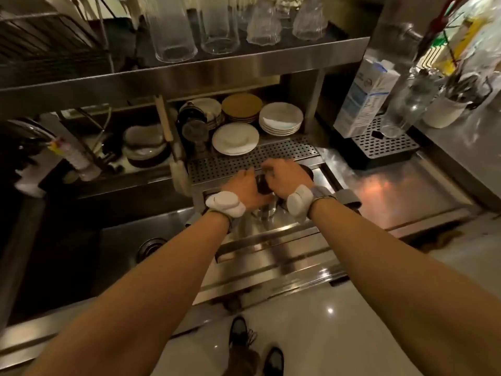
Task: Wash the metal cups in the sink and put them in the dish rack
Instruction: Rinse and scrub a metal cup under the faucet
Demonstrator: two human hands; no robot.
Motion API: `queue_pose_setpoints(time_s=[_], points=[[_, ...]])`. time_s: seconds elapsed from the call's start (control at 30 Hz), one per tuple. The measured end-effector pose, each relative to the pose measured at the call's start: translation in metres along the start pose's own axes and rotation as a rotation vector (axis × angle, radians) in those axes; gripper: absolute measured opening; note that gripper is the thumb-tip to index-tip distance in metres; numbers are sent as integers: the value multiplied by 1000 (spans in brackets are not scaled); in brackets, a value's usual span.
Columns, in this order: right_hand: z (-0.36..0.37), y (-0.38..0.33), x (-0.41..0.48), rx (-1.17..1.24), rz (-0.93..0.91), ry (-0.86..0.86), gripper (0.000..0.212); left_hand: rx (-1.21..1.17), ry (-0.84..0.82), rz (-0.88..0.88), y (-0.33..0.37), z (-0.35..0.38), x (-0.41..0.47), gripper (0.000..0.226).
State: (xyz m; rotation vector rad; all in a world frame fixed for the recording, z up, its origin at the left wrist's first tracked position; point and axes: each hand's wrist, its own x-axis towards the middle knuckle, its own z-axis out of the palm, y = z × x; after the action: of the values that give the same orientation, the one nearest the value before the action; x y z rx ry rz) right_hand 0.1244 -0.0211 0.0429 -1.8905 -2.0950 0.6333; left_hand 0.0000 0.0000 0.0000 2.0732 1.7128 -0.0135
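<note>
Cup gripped by left hand, right hand

Cup: dark round metal cup, near-black.
Drain tray: silver perforated steel drain tray, even dotted holes.
Plates: white round ceramic plates; tan round plate stack.
Carton: white tall milk carton, blue print.
Wrists: white cloth wrist wraps.

Cafe kitchen, steel sink, stacked plates, glasses
</note>
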Motion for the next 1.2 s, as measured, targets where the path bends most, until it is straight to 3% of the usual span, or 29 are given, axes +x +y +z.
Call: queue_pose_setpoints(time_s=[0.1,0.37,0.57,0.67,0.93,1.07,1.2], points=[[2,3,13,-15,-10,1,38,-56,-22,3,6,-3,5,99],[3,17,29,-58,0,-16,29,12,59,102,21,11,16,40],[-6,6,28,-61,-19,-68,42,-62,-17,53,2,-17,-2,15],[-10,-11,25,-83,-85,-129,48,-84,-11,54,-12,-37,-25,21],[17,-78,15,-78,-292,-273,43,-40,18,-6,-69,-69,-96,70],[42,-125,10,-90,-331,-339,23,-35,23,-63,-115,-76,-124,71],[67,-164,12,-61,-317,-367,25,-57,17,-78,-158,-79,-140,76]])
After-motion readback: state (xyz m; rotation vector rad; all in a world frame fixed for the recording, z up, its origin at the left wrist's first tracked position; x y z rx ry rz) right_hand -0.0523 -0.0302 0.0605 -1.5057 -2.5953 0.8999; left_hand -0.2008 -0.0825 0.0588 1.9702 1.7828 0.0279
